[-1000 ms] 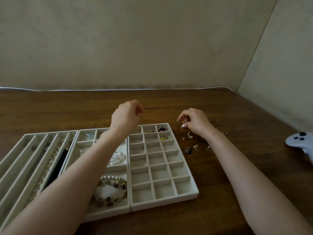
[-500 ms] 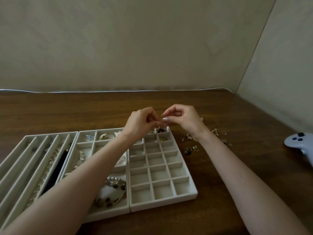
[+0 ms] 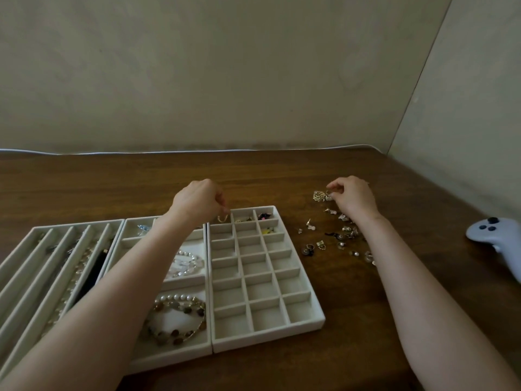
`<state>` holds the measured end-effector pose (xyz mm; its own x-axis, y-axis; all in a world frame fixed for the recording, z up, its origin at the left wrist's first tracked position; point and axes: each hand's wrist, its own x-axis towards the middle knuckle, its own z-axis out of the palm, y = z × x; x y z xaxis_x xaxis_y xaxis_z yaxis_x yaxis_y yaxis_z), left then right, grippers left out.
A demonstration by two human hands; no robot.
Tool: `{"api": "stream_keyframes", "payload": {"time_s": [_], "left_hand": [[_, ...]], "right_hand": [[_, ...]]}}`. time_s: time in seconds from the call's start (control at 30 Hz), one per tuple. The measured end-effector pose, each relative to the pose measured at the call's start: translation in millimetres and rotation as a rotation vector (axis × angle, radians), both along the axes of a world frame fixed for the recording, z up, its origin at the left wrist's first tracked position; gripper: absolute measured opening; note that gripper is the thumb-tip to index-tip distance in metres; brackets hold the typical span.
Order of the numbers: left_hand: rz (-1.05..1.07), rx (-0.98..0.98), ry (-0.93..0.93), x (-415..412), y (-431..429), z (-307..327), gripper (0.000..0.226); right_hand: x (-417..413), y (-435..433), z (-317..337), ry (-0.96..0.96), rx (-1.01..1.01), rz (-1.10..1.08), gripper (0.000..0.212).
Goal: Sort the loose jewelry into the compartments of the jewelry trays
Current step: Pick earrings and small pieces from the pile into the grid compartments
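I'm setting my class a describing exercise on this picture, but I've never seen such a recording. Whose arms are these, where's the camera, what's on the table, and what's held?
No machine here: these are a person's own arms, filmed by a camera worn on the head, looking forward and down. On the table three trays stand side by side: a slotted tray, a bracelet tray and a grid tray. Right of them lies loose jewelry, with a game controller further right. The left hand has a gold hoop in its grip above the grid tray's far left corner box. The right hand pinches a small gold piece at the far end of the scatter.
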<state>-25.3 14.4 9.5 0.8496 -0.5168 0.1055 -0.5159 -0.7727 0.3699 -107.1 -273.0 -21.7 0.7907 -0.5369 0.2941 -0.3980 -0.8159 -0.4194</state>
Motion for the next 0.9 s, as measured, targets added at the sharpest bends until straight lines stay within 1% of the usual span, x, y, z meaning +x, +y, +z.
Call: {"api": "stream_keyframes", "payload": {"time_s": [0.13, 0.2, 0.27, 0.33, 0.47, 0.57, 0.67, 0.77, 0.9], "left_hand": [[0.019, 0.086, -0.009, -3, -2, 1, 0.006], [0.026, 0.101, -0.024, -3, -2, 0, 0.009], [0.033, 0.077, -0.048, -3, -3, -2, 0.008], [0.04, 0.004, -0.086, -1, -4, -5, 0.003], [0.02, -0.165, -0.141, -2, -10, -10, 0.004], [-0.033, -0.302, -0.182, -8, -16, -12, 0.003], [-0.099, -0.436, -0.214, -15, -21, -14, 0.011], [-0.155, -0.502, -0.272, -19, -24, -16, 0.012], [-0.181, -0.522, -0.303, -22, -27, -18, 0.011]], "right_hand": [[3, -5, -7, 0.188, -0.059, -0.022, 0.035], [3, -5, -8, 0.201, -0.075, -0.022, 0.033], [3, -5, -9, 0.184, -0.064, -0.025, 0.032], [3, -5, -8, 0.183, -0.05, -0.024, 0.031], [0, -6, 0, 0.209, 0.003, -0.007, 0.028], [-2, -9, 2, 0.127, 0.05, -0.053, 0.025], [-2, -8, -3, 0.048, 0.044, -0.093, 0.026], [0, -7, -7, 0.095, 0.026, -0.082, 0.022], [1, -6, -4, 0.105, 0.034, -0.096, 0.011]]}}
